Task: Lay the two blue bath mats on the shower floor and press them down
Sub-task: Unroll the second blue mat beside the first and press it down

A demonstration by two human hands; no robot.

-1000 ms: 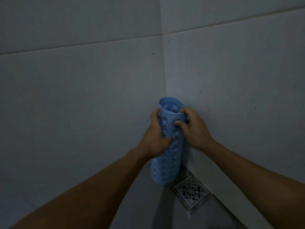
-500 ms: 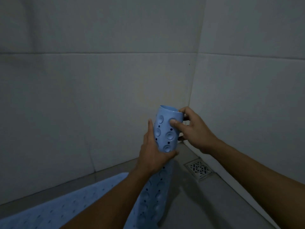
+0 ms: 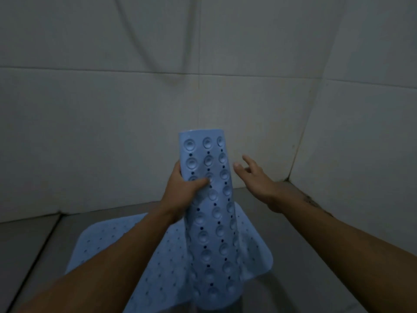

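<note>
The rolled mat (image 3: 209, 213) is standing upright in the left hand (image 3: 180, 190), suction cups facing out. The right hand (image 3: 255, 177), gripping the roll's top earlier, is now hovering open just right of it. The flat mat (image 3: 108, 249) is lying on the floor (image 3: 304, 256) beneath. A hose (image 3: 158, 64) is hanging on the far wall.

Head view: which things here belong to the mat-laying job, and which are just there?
Job:
rolled mat, held by the left hand
flat mat on the shower floor
right hand, open

Just there:
hose
wall tiles
</note>
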